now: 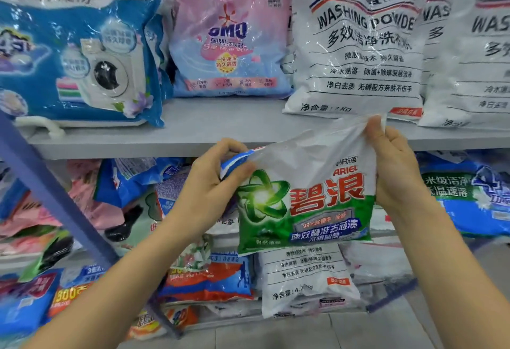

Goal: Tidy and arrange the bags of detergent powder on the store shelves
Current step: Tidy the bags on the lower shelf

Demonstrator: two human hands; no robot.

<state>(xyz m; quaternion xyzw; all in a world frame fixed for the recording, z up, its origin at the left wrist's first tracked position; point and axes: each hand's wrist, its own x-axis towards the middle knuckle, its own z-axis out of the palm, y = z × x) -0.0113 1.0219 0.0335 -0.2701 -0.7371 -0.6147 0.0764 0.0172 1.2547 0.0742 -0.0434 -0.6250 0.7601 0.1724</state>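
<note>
My left hand and right hand each pinch a top corner of the Ariel bag hanging between them, so its weight could tear the film or slip my grip.

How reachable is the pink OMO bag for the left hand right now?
Probably not right away: the left hand is busy pinching a corner of the green Ariel bag, also held by the right hand. Otherwise the way looks free; bare shelf lies before the OMO bag.
</note>
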